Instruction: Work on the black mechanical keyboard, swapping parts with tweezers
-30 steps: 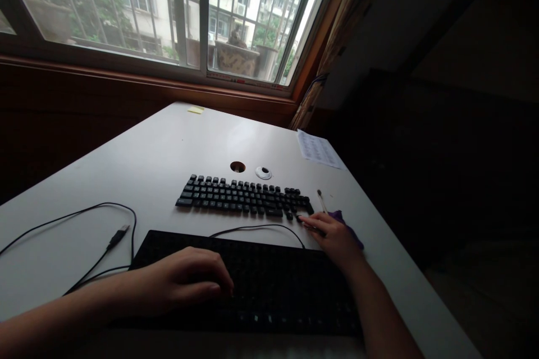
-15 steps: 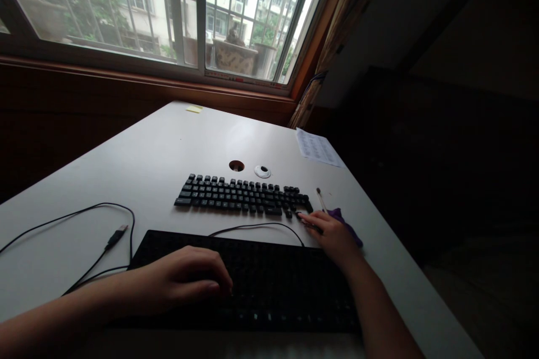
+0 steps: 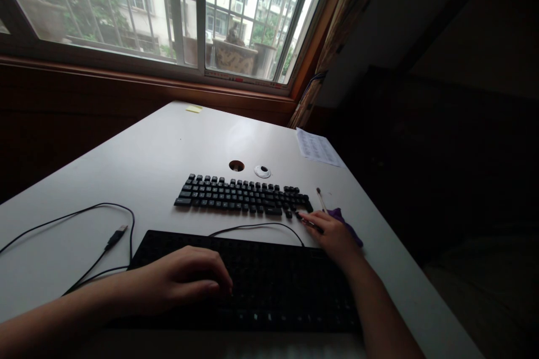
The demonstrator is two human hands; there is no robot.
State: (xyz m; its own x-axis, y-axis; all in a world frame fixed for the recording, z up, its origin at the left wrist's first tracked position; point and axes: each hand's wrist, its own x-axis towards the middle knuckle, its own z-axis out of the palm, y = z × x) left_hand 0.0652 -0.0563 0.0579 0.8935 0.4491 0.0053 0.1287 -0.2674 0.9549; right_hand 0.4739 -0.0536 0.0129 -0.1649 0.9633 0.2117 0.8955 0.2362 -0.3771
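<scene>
A black keyboard base point(image 3: 269, 275) lies across the near table, its surface too dark to make out well. My left hand point(image 3: 193, 277) rests over its left half, fingers bent down and thumb apart, with nothing visible in it. Beyond the base, loose black keycaps point(image 3: 236, 195) stand in rows in a keyboard layout. At the right end of these rows, my right hand point(image 3: 330, 233) is closed, its fingertips pinching a small dark keycap point(image 3: 298, 215) close to the tabletop. A slim dark piece shows under those fingers; its kind is unclear.
A brush point(image 3: 321, 199) and a purple cloth point(image 3: 346, 225) lie by my right hand. A cable with a USB plug point(image 3: 115, 236) curls at left. Farther back are a cable hole point(image 3: 236, 166), a white ring cover point(image 3: 263, 171), a printed sheet point(image 3: 319, 147) and a yellow note point(image 3: 194, 109).
My right fingertips have shifted very slightly by the keycap rows. My left hand and the keyboard base stay where they were.
</scene>
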